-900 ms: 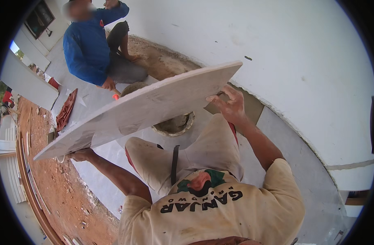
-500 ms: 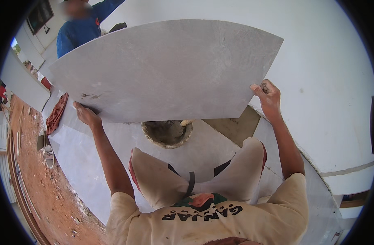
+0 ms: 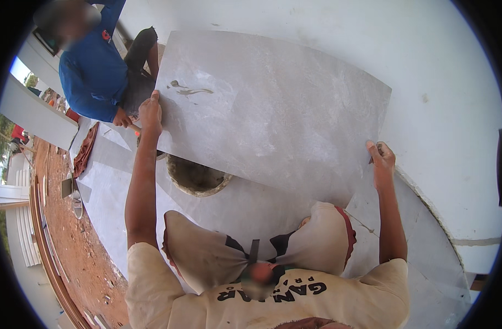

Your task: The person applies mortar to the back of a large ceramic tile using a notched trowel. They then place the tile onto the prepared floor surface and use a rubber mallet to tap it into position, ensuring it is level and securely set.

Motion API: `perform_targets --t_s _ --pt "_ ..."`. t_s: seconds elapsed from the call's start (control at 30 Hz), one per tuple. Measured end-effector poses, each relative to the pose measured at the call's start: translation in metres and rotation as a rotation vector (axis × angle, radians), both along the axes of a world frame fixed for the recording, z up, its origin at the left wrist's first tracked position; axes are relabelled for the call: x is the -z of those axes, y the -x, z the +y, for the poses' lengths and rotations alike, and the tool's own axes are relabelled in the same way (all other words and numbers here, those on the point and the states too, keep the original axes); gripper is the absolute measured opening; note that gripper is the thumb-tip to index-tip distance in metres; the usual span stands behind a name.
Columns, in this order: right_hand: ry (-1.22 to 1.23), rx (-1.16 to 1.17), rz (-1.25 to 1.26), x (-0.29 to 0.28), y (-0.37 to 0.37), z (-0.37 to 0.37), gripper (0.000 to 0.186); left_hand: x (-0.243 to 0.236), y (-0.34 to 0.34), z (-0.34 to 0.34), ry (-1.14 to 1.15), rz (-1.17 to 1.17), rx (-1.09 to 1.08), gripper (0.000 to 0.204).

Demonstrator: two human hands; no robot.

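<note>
Tile (image 3: 273, 120) was shifted rightward and held near the wall (image 3: 443, 120), its opposite edges gripped by the left hand (image 3: 150, 114) and right hand (image 3: 384, 160), so that the mortar patch was hidden while the bucket (image 3: 200, 194) stayed partly exposed.

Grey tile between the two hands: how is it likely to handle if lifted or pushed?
The grey tile is probably stiff: it shows no clear sag between the left hand and right hand. Its breadth suggests it's heavy and awkward one-handed. The dark, wet-looking smear near the left hand could be slippery.
</note>
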State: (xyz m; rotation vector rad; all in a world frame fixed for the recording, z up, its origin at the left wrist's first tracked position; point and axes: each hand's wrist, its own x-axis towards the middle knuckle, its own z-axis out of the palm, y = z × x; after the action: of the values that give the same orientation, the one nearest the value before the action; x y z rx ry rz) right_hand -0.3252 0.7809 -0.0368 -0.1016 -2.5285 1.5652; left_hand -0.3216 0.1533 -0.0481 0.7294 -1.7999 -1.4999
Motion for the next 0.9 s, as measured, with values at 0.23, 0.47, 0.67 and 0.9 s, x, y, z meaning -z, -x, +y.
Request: perform_targets --t_s 0.23,0.47,0.67,0.9 --pt "0.137 0.114 -0.137 0.088 -0.006 0.096 0.042 0.021 0.080 0.081 -0.012 -0.157 0.217 0.044" --pt "0.218 0.249 -0.263 0.133 -0.022 0.136 0.035 0.089 0.148 0.145 -0.088 -0.469 0.333 0.042" --pt "0.243 0.345 -0.386 0.171 -0.020 0.137 0.032 0.169 0.203 0.137 -0.133 -0.437 0.399 0.038" --pt "0.194 0.417 -0.491 0.206 -0.013 0.136 0.030 0.234 0.233 0.145 -0.163 -0.568 0.480 0.033"
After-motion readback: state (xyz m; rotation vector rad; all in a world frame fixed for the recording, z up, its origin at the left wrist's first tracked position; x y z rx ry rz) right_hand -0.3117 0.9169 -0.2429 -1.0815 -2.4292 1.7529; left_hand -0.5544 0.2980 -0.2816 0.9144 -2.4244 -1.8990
